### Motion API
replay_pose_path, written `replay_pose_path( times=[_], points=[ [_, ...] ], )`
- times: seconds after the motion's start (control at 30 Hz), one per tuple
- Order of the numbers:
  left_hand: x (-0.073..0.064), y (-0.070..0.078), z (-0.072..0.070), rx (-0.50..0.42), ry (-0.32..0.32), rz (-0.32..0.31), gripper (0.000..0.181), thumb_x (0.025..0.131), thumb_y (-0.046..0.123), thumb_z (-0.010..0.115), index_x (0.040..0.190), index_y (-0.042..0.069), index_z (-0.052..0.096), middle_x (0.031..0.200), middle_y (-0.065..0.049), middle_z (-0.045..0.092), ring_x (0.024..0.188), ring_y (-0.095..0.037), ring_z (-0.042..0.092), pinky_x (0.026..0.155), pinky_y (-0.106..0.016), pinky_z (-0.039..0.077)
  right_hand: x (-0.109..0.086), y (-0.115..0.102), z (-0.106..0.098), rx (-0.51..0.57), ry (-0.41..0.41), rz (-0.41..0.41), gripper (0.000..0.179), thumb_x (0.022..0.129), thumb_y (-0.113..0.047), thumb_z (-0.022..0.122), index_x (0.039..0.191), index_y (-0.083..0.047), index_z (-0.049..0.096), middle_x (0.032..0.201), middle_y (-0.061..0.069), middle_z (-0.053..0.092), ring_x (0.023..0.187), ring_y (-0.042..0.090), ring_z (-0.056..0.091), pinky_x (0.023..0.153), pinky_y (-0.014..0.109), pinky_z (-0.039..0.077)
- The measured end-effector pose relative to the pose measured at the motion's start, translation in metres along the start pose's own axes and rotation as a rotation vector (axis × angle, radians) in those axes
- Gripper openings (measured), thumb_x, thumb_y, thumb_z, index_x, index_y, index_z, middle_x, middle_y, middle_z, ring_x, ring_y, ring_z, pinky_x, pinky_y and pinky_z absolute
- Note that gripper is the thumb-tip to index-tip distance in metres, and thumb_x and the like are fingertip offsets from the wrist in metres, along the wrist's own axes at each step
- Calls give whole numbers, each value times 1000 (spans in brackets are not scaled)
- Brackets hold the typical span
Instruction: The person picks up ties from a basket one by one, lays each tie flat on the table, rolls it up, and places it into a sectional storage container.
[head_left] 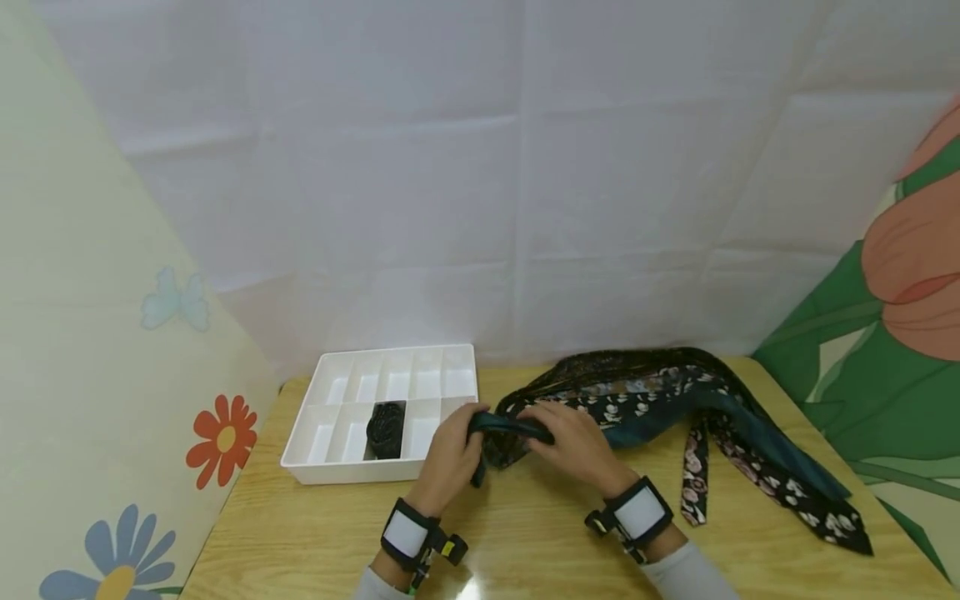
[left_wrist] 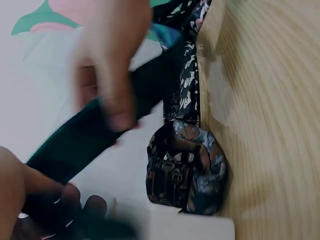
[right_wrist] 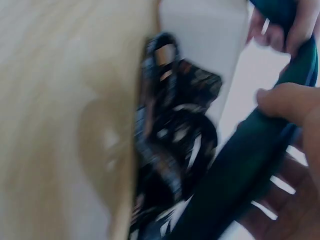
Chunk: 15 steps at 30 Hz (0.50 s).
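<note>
Head view: A person holds a long dark green fabric necktie (head_left: 513, 426) above a yellow wood-grain table (head_left: 525, 542), the left hand (head_left: 452, 447) and right hand (head_left: 573, 439) each pinching it with curled fingers. To the left of the left fingers sits a white plastic tray (head_left: 360, 474) divided into compartments, one holding a black fabric roll (head_left: 386, 429). Beyond the right fingers and to their right sprawls a loose heap of black floral and dark teal neckties (head_left: 675, 396), crowding the space just behind the grip. The held tie spans both hands as a narrow band, one end hanging below the left fingers.

Left wrist view: Blurred right fingers clasp the tie, which slants flat and dark toward the left fingers. Just past them shows a looped, floral-printed end (left_wrist: 202, 170) of the heap near the tray, largely hidden by the hands in the head view.

Right wrist view: The tie appears broad and smooth, with a faint sheen. The right thumb presses its face, other fingers behind, an underside the head view conceals.
</note>
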<state>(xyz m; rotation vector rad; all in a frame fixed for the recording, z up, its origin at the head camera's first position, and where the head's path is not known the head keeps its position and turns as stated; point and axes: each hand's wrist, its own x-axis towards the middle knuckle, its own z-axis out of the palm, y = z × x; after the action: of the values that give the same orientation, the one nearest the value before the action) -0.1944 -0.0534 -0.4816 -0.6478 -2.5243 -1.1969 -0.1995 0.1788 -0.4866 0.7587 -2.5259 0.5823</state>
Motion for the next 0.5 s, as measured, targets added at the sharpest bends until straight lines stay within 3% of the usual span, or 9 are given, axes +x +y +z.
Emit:
replay_pose_path(
  times=[0.1,0.23,0.33,0.5],
  points=[
    [-6,-2,-7,3,-48,-13,33,102,-2,58,132,4,69,123,-12,74,113,-26,72,96,-43,60,-14,9,-1,-40,-109,63,37,85,-15,89,120,-16,76,116,4,75,98,22,73,75,39,60],
    [-12,-5,-17,15,-88,-48,32,105,1,56,133,5,70,118,-10,74,98,-20,68,84,-35,56,-31,24,-5,-91,-221,142,37,88,-15,85,123,-16,75,121,7,74,102,25,71,75,41,59],
    [-16,-8,-26,24,-84,-75,31,105,3,56,133,5,70,118,-9,74,92,-16,63,79,-31,50,-41,34,-11,-111,-281,186,36,86,-14,86,121,-16,75,116,3,72,97,22,68,76,42,57],
    [-25,-16,-46,5,-39,-117,32,104,2,58,133,3,71,108,-7,73,77,-9,54,68,-25,45,-60,52,-26,-128,-344,261,38,82,-5,84,117,-15,75,120,8,72,107,30,68,92,55,57]
  ],
)
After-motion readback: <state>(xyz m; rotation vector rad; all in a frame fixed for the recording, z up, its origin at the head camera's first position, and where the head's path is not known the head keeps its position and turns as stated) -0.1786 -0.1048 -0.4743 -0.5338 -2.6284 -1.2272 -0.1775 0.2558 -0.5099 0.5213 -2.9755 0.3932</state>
